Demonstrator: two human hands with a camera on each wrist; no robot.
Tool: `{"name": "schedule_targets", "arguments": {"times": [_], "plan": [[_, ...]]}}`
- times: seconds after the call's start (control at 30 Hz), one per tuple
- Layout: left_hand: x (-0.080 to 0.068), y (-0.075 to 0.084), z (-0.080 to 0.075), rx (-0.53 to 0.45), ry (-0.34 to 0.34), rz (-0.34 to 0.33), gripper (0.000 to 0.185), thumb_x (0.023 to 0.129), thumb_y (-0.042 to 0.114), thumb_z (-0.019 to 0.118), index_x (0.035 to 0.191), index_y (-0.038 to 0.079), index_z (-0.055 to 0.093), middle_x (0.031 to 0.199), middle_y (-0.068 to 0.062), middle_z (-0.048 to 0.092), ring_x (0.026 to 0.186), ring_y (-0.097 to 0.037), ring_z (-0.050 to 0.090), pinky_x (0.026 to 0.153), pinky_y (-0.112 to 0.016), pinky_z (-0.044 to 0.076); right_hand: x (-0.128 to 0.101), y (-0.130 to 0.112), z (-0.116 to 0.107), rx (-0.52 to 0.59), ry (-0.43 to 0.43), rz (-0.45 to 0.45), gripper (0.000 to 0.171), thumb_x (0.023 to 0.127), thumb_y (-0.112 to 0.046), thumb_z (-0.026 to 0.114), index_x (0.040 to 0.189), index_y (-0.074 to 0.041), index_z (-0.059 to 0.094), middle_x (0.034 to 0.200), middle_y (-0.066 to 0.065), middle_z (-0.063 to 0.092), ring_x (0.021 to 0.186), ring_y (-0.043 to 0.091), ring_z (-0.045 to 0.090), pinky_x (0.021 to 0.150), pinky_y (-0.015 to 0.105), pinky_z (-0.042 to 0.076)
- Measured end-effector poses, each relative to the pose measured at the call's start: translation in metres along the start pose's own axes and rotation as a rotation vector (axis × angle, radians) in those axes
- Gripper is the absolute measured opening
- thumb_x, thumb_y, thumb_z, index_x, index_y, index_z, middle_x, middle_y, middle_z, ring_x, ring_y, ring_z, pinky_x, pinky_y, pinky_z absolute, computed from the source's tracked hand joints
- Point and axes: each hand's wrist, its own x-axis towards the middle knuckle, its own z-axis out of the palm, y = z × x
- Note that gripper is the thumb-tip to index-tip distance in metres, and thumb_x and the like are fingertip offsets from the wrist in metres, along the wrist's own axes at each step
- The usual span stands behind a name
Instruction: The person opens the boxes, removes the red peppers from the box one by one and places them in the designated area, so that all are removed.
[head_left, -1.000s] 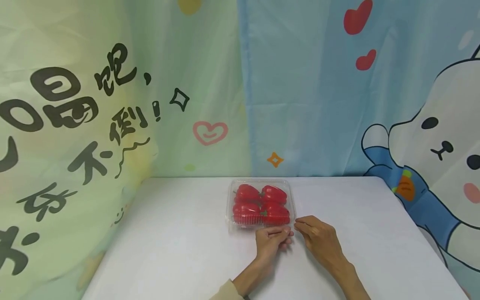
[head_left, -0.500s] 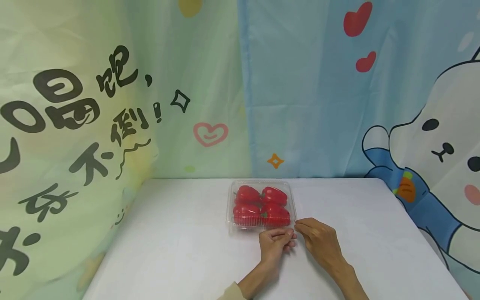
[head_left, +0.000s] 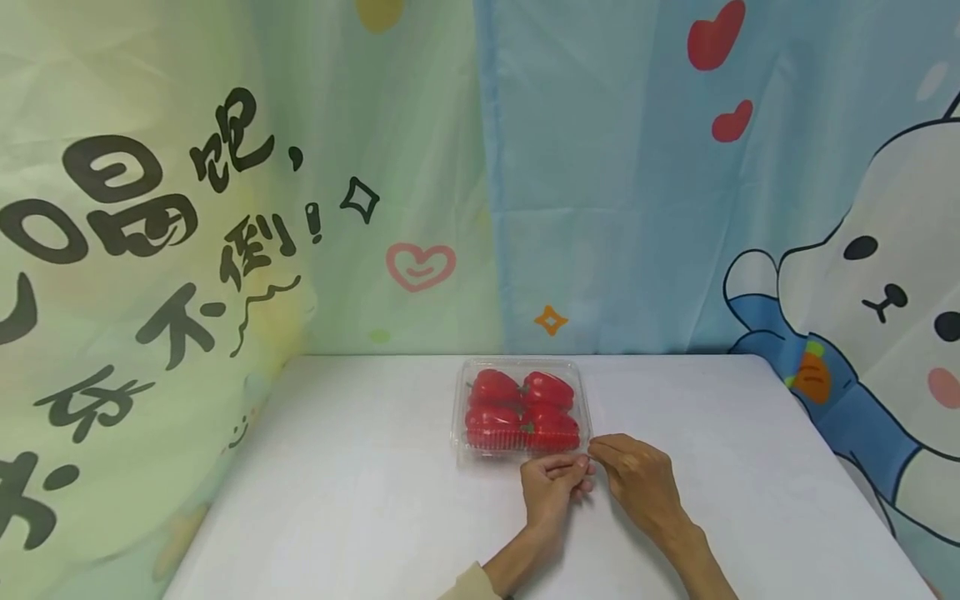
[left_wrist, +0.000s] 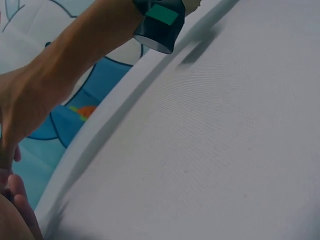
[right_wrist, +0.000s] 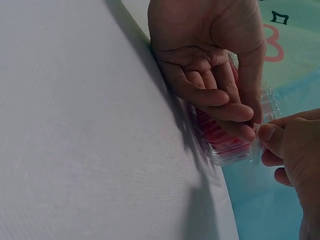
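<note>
A clear plastic box (head_left: 458, 417) with a lid lies on the table, holding several red bell peppers (head_left: 551, 427). Both hands meet at its front right corner. My left hand (head_left: 550, 493) pinches the box's edge between thumb and forefinger; its other fingers curl loosely below, as the right wrist view shows. From the right side, my right hand (head_left: 641, 482) pinches the same corner with thumb and forefinger. In the right wrist view the tips of the left hand (right_wrist: 210, 65) and right hand (right_wrist: 297, 155) almost touch at the rim. The left wrist view hides the box.
The white table (head_left: 360, 492) stretches out around the box. A printed curtain (head_left: 585, 167) hangs behind the table and along its sides. A dark wrist strap with a green patch (left_wrist: 162, 15) sits on the right forearm.
The left hand has shifted slightly right toward the corner. The right hand and the box stay in nearly the same place, with the lid still down.
</note>
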Motion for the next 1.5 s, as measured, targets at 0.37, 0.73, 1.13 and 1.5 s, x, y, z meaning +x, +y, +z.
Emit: {"name": "schedule_targets", "arguments": {"times": [0.37,0.73,1.13,1.5], "plan": [[0.003,-0.008,0.007,-0.022,0.039,0.095,0.017,0.091,0.009,0.083,0.097,-0.006,0.078,0.091,-0.029,0.081,0.054,-0.004,0.068,0.053,-0.013,0.051,0.003,-0.001,0.002,-0.012,0.013,-0.028,0.038,0.066,0.020,0.086,0.089,-0.010,0.083,0.090,0.001,0.082,0.081,0.020,0.079,0.071,0.038,0.064],[0.005,-0.011,0.009,0.003,0.083,0.157,0.008,0.090,0.005,0.080,0.093,-0.002,0.082,0.086,-0.026,0.081,0.057,-0.007,0.071,0.054,-0.014,0.051,0.007,-0.003,0.001,-0.015,-0.016,-0.036,0.037,0.066,0.022,0.086,0.088,-0.007,0.083,0.089,0.004,0.082,0.082,0.021,0.079,0.072,0.038,0.065],[0.010,-0.016,0.018,-0.026,0.145,0.273,0.007,0.089,0.000,0.080,0.085,-0.006,0.082,0.083,-0.031,0.079,0.064,-0.014,0.075,0.060,-0.017,0.058,0.006,0.002,0.007,-0.045,0.055,-0.110,0.042,0.064,0.028,0.076,0.088,-0.007,0.078,0.088,0.005,0.079,0.076,0.023,0.074,0.067,0.038,0.062],[0.008,-0.016,0.022,-0.055,0.189,0.336,0.007,0.086,-0.007,0.075,0.082,-0.012,0.079,0.077,-0.036,0.074,0.057,-0.008,0.069,0.057,-0.018,0.057,-0.002,0.003,0.015,-0.076,0.094,-0.134,0.037,0.072,0.023,0.069,0.096,-0.003,0.081,0.095,0.007,0.080,0.077,0.027,0.073,0.069,0.041,0.060]]}}
